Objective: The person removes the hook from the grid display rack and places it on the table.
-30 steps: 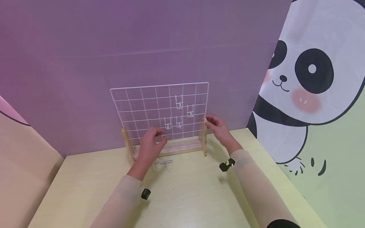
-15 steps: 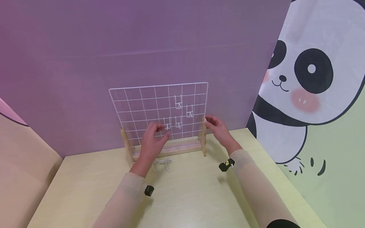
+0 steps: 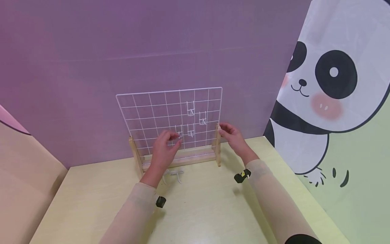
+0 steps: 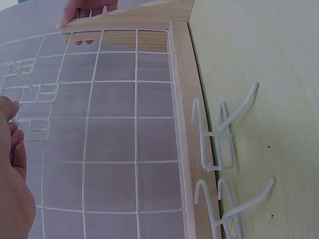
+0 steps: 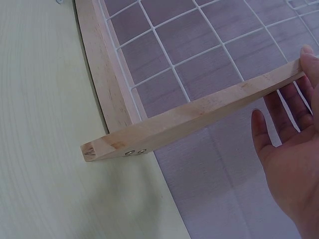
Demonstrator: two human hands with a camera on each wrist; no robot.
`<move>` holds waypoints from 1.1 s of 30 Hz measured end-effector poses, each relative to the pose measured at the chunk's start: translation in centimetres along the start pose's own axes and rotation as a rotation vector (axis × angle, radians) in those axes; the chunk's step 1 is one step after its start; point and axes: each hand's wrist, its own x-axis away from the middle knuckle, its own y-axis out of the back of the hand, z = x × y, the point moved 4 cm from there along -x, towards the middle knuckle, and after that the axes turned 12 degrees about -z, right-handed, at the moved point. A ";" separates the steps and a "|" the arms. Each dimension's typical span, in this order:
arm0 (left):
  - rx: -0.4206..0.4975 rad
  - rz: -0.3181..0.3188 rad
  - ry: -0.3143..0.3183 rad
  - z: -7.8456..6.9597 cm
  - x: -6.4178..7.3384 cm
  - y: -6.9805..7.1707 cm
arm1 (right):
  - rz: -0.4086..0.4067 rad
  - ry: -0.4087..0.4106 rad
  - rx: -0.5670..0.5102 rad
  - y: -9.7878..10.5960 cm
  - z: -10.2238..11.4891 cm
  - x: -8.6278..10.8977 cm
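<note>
A white wire grid panel stands upright in a wooden stand. Several white wire hooks hang on its right half. My left hand has its fingertips at the lowest left hung hook; the thumb stays a little apart from the forefinger. In the left wrist view, that hand partly covers the contact with the hook. My right hand holds the top of the stand's right side post, thumb on one face and fingers on the other.
Two loose white hooks lie on the pale wooden table before the stand, partly behind my left wrist in the head view. A purple backdrop rises behind. A panda picture is on the right wall.
My left hand has risen slightly and moved right, from below the lowest left hung hook to the hook itself. The right hand has stayed on the post.
</note>
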 end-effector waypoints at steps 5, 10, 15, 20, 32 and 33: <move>0.007 -0.019 -0.022 -0.1 -0.2 0.0 | -0.001 0.002 0.000 0.0 0.0 0.0; 0.020 -0.049 -0.078 -0.3 -0.2 0.1 | -0.003 0.000 0.004 0.0 0.1 0.0; 0.024 -0.067 -0.103 -0.2 -0.3 0.2 | -0.002 0.009 -0.002 -0.1 0.3 0.0; 0.025 -0.076 -0.109 -0.3 -0.4 0.3 | -0.005 0.003 0.004 -0.1 0.2 0.0; 0.033 -0.149 -0.168 -1.2 -1.5 0.7 | -0.004 0.001 0.009 -0.1 0.3 0.0; 0.037 -0.155 -0.169 -1.3 -1.6 0.7 | -0.005 0.000 0.010 -0.1 0.3 0.0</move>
